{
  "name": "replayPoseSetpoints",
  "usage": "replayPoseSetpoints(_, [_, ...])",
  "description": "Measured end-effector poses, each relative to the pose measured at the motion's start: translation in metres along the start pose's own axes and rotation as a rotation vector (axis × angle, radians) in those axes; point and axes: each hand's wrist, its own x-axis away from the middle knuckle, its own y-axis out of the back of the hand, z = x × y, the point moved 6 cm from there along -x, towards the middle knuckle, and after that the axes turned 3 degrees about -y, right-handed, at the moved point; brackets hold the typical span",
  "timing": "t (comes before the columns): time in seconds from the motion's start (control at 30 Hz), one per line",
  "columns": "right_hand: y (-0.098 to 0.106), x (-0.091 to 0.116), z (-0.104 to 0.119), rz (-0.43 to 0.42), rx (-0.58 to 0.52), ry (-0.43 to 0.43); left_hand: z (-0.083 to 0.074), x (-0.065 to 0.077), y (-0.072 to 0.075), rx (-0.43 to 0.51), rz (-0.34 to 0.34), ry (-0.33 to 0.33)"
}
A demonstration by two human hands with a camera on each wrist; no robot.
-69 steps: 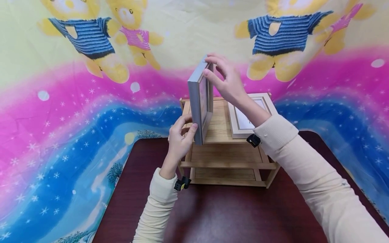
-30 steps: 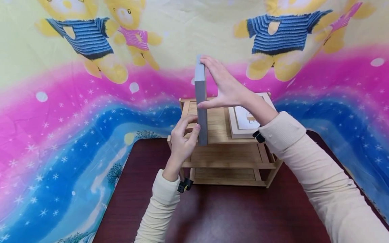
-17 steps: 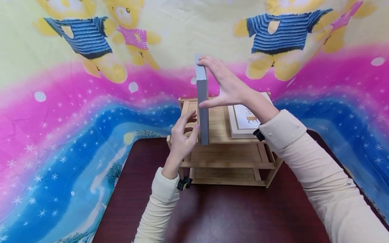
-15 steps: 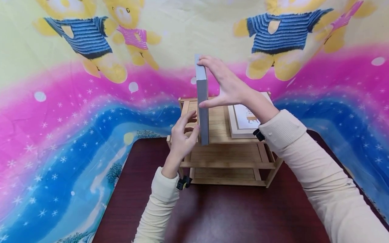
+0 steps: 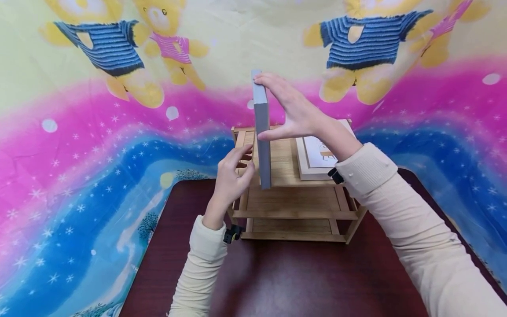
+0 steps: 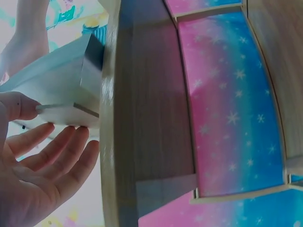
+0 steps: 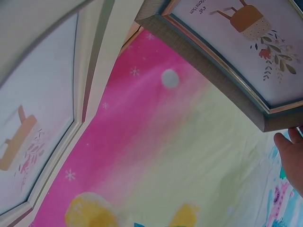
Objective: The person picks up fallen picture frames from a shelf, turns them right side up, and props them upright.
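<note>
A grey picture frame (image 5: 262, 145) stands on edge over the wooden rack (image 5: 283, 160), its near side toward me in the head view. My right hand (image 5: 295, 110) grips it, fingers over the top edge and thumb along the near side. Through the right wrist view its front shows a printed plant in an orange pot. My left hand (image 5: 233, 174) is just left of the frame with fingers loosely bent, a narrow gap showing in the head view. In the left wrist view its thumb overlaps the edge of a thin panel (image 6: 71, 113) at the frame's back.
A second, white picture frame (image 5: 306, 174) lies flat on the rack's right side, partly behind my right forearm. Two lower shelves (image 5: 293, 201) sit beneath the rack's top. The rack stands on a dark red-brown table (image 5: 301, 281) before a bear-print cloth backdrop (image 5: 253, 39).
The frame has turned from showing part of its front to nearly edge-on. My right thumb has shifted down to its near side. My left hand has moved slightly left, off the frame.
</note>
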Motion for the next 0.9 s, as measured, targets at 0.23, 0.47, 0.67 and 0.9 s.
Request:
replayPoseSetpoints(0.23, [0.001,-0.002,0.000,0.040,0.022,-0.025,0.000,-0.001,0.010,-0.056,0.032,-0.033])
replayPoseSetpoints(0.47, [0.002,-0.009,0.005,0.095,0.061,-0.018,0.003,-0.002,0.013,-0.052,0.044,-0.037])
replayPoseSetpoints(0.67, [0.000,-0.017,0.007,0.148,0.096,-0.033,0.006,-0.002,0.015,-0.046,0.039,-0.031])
replayPoseSetpoints(0.9, [-0.004,-0.024,0.007,0.209,0.105,-0.035,0.013,0.001,0.017,-0.076,0.040,-0.012])
